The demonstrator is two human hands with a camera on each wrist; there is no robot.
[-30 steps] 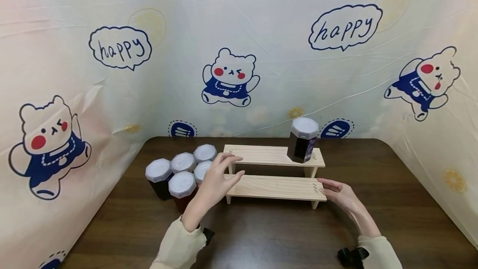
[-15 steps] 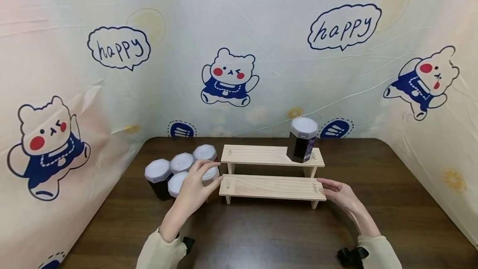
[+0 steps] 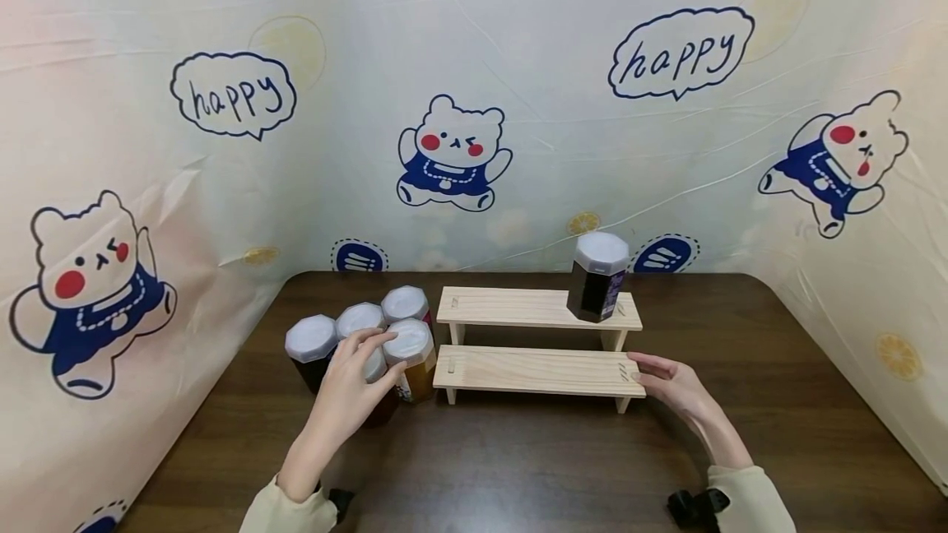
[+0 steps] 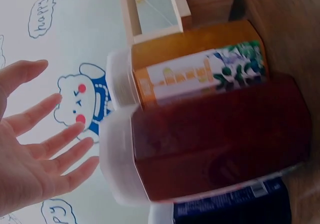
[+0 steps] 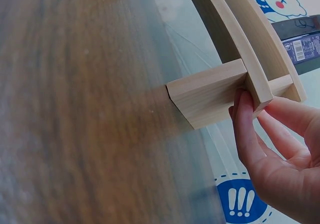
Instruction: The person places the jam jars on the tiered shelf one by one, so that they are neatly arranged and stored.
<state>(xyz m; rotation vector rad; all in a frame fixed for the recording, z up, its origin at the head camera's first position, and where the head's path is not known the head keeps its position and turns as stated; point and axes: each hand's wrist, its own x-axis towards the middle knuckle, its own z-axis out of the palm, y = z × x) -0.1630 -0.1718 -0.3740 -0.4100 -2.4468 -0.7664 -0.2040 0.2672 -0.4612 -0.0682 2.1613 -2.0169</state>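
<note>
Left hand (image 3: 344,385): fingers spread over five white-lidded jars (image 3: 363,317) grouped left of the lower wooden shelf (image 3: 529,371), contact unclear. Right hand (image 3: 681,391): thumb and fingers pinching that shelf's right end. Dark jar (image 3: 592,290) upright on upper shelf (image 3: 511,308), toward its right end; brown table (image 3: 518,471) beneath.

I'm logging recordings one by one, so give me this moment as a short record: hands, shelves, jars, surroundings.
Left hand: holds nothing, fingers spread near the dark red jar
Right hand: pinches the right end of the front wooden shelf
Rear wooden shelf: bears one purple-labelled dark jar near its right end
Jar cluster: five jars with whitish lids, left of the shelves, including an amber jar
Table: dark wood grain
Backdrop: pale, printed with cartoon bears and "happy" bubbles
</note>
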